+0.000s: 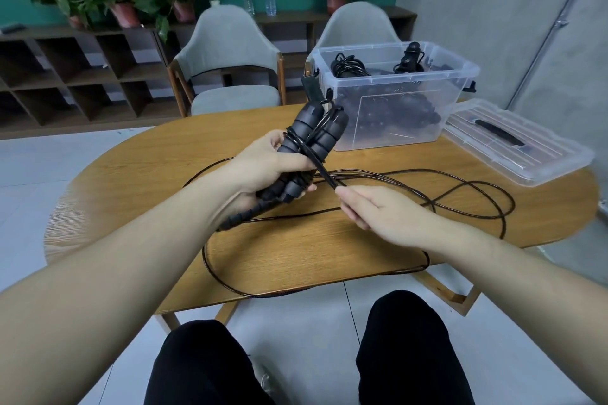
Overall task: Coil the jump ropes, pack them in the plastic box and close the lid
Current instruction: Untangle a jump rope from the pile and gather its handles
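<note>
Wooden table (138, 174) holds the half-filled plastic box (394, 92), lid (519, 145) off; left hand (263, 168) grips both handles (312, 138), right hand (378, 210) pinches uncoiled rope (324, 173)

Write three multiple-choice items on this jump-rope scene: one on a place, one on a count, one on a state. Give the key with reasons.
1. Where does the clear plastic lid with the black handle lie?
A. on the box
B. on the wooden table, right of the box
C. on a chair

2. How many grey upholstered chairs stand behind the oval wooden table?
A. one
B. two
C. four

3. What is the left hand doing?
A. gripping the black jump-rope handles
B. resting flat on the table
C. lifting the box

Key: 1 B, the lid lies flat on the tabletop beside the open clear plastic box. 2 B, one chair and another show. 3 A, its fingers curl round the paired black handles, while the right hand pinches the thin black cord.
</note>
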